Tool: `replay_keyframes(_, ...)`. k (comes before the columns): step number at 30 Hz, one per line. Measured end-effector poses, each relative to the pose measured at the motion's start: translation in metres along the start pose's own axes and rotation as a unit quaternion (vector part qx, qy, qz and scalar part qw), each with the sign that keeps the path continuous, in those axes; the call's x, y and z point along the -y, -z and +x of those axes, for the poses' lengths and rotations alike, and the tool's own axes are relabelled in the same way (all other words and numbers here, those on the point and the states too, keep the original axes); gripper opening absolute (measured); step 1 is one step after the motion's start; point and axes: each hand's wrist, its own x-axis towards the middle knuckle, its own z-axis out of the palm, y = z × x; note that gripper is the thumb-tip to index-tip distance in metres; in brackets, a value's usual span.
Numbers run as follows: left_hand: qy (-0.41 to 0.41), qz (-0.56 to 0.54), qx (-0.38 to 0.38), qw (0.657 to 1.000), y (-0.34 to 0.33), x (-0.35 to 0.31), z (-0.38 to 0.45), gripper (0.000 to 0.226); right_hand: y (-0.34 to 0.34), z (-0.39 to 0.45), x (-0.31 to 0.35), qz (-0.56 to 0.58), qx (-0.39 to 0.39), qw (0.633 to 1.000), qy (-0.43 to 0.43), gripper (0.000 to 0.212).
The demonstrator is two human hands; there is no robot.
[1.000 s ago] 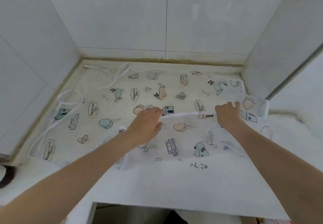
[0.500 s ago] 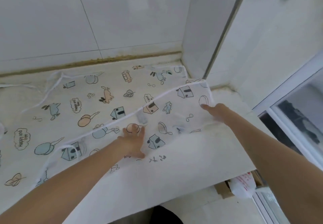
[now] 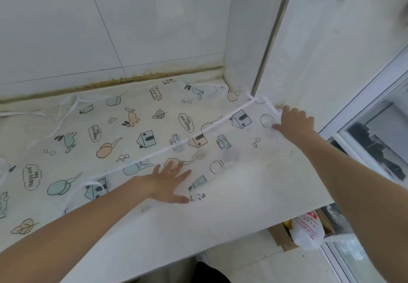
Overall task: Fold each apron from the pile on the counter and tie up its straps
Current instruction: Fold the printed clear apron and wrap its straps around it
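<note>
Folding is judged to be the step in hand. One apron (image 3: 141, 132), printed with houses, rabbits and leaves, is spread flat on the counter (image 3: 220, 223), reaching the tiled back wall (image 3: 110, 28). Its near portion is turned over onto itself, the white bound edge (image 3: 198, 132) running diagonally across the print. The left hand (image 3: 170, 182) is laid flat on the folded layer, fingers straight and spread, nothing gripped. The right hand (image 3: 294, 122) is pressed on the far right corner of the fold, fingers extended; whether cloth is pinched beneath them cannot be told. Loose white straps (image 3: 70, 110) are seen at the far left, not yet tied. No pile is in view. A further fold is considered necessary next, with the crease flattened first; the straps must then be gathered.
</note>
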Motion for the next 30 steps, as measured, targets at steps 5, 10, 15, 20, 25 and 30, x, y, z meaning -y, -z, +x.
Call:
replay_keyframes(5, 0.018, -0.019, -0.076, 0.997, -0.001, -0.014, 0.017, 0.068, -0.04, -0.025, 0.027, 0.02, 0.087, 0.978, 0.191, 0.063)
replay_keyframes(10, 0.062, -0.059, -0.065, 0.994, -0.006, -0.033, 0.039, 0.084, -0.067, -0.046, 0.055, 0.066, 0.187, 0.946, 0.255, 0.059)
replay_keyframes(15, 0.024, 0.005, -0.047, 0.999, -0.009, -0.021, 0.043, 0.09, -0.071, -0.033, 0.026, -0.067, 0.254, 0.958, 0.111, 0.092)
replay_keyframes(20, -0.034, -0.027, -0.073, 0.996, 0.008, -0.022, 0.052, 0.093, -0.054, -0.016, 0.053, -0.157, 0.188, 0.955, 0.169, 0.077)
replay_keyframes(25, -0.014, -0.058, -0.08, 0.995, 0.02, -0.034, 0.074, 0.1, -0.075, -0.022, 0.087, -0.046, 0.224, 0.925, 0.304, 0.11)
replay_keyframes(30, -0.029, -0.04, -0.11, 0.993, 0.007, -0.018, 0.07, 0.098, -0.07, -0.007, 0.046, -0.027, 0.292, 0.935, 0.197, 0.122)
